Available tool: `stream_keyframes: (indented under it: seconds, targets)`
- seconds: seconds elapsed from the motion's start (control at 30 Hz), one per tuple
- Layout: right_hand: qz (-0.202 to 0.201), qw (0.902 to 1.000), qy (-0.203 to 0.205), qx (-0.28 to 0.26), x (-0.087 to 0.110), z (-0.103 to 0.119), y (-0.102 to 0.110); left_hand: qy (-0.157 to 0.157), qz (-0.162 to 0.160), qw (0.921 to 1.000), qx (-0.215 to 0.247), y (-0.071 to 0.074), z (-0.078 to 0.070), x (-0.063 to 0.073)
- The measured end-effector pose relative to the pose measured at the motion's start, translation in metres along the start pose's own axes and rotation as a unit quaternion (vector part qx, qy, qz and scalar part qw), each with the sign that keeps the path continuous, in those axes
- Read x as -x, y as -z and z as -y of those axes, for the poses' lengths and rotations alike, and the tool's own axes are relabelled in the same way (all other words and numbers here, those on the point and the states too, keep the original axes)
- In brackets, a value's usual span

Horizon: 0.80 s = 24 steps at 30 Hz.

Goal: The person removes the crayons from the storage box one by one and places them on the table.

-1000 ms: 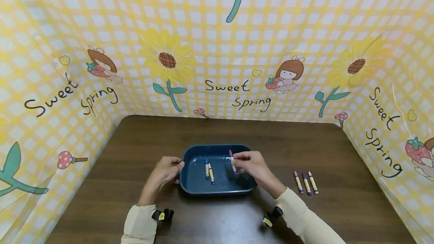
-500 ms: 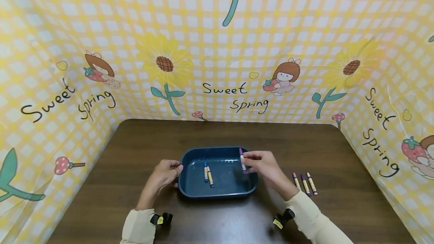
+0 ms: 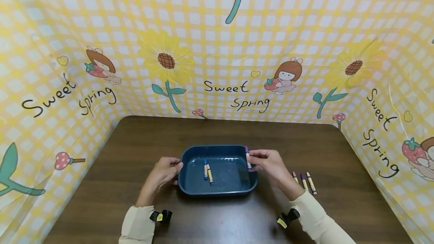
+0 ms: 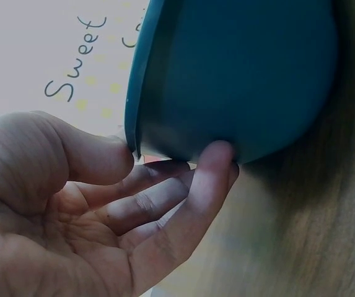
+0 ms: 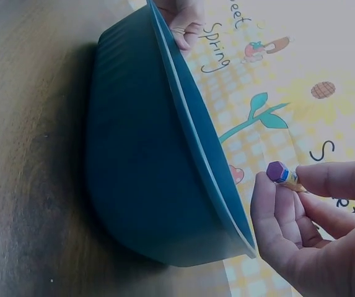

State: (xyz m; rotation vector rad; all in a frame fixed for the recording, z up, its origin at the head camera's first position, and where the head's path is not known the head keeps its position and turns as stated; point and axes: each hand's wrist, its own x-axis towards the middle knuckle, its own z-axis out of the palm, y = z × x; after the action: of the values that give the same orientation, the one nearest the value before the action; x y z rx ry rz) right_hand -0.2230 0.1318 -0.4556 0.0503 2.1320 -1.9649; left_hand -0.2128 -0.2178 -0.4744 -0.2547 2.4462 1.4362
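Observation:
A dark blue rectangular tray (image 3: 230,180) sits on the table. My left hand (image 3: 163,173) holds its left end, thumb at the rim and fingertips against the outer wall in the left wrist view. Between thumb and fingers, my right hand (image 3: 272,165) pinches a purple crayon (image 3: 248,159) with a pale wrapper, nearly upright over the tray's right rim. The crayon's flat purple end (image 5: 277,171) faces the right wrist camera. Inside the tray, left of its middle, a blue crayon (image 3: 205,171) and a pale-tipped crayon (image 3: 210,176) lie side by side.
To the right of the tray, a white-tipped crayon (image 3: 311,183), a purple crayon (image 3: 303,182) and a pink-tipped one (image 3: 295,176) lie in a row, partly behind my right forearm. Yellow checked cloth (image 3: 217,63) walls the brown wooden table (image 3: 149,134) at the back and sides.
My right hand has moved to the right with the purple crayon, from over the tray's inside to its right rim. The left hand keeps its hold on the tray.

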Motion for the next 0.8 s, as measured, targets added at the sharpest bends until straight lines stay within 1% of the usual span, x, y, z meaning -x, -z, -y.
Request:
stream_keyframes:
  seconds: [0.2, 0.5, 0.8]
  targets:
    - [-0.004, 1.0000, 0.001, -0.002, 0.003, -0.003, 0.006, -0.002, -0.001, 1.0000, 0.000, -0.001, 0.001, 0.001]
    - [-0.010, 0.9995, 0.003, -0.031, 0.005, -0.010, 0.017, 0.001, 0.007, 1.0000, 0.000, -0.001, 0.002, 0.002]
    - [-0.029, 0.9989, 0.003, -0.038, 0.007, -0.012, 0.029, -0.002, 0.014, 0.9999, 0.010, 0.001, -0.001, 0.002]
